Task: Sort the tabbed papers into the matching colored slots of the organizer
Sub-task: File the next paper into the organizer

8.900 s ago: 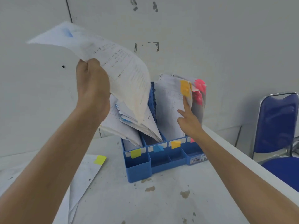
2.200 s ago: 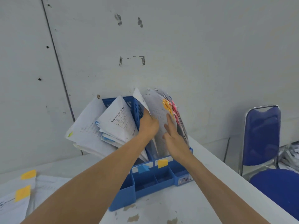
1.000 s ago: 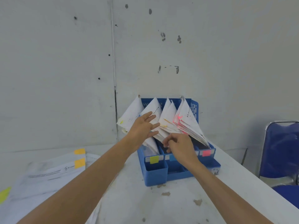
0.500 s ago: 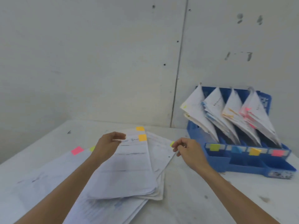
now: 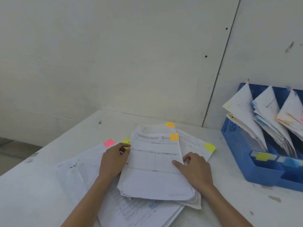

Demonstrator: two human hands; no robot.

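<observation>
Head view looks down on a white counter (image 5: 237, 210) where a loose pile (image 5: 139, 210) of printed papers lies fanned out under our hands. Our left hand (image 5: 113, 161) sits at the left edge of the top sheet (image 5: 155, 161), its fingers (image 5: 125, 146) curled and pinching that edge against the thumb. Our right hand (image 5: 196, 171) holds the opposite edge: the thumb lies flat on the printed face while the curled fingers (image 5: 188, 157) tuck in beside the sheet's right side. Beyond both sets of fingers, at the sheet's far right corner, sticks an orange tab (image 5: 174, 137), and a second orange tab (image 5: 170, 125) shows on the paper just beneath. Past the left fingers a pink tab (image 5: 109, 142) and a yellow-green tab (image 5: 126, 141) peek from lower sheets; right of the right fingers a yellow tab (image 5: 209, 147) marks another sheet's corner. Well to the right of those fingers stands the blue organizer (image 5: 255, 174), apart from the pile, with filed papers (image 5: 242, 115) leaning in its slots and a yellow label (image 5: 262, 156) on its nearest divider.
</observation>
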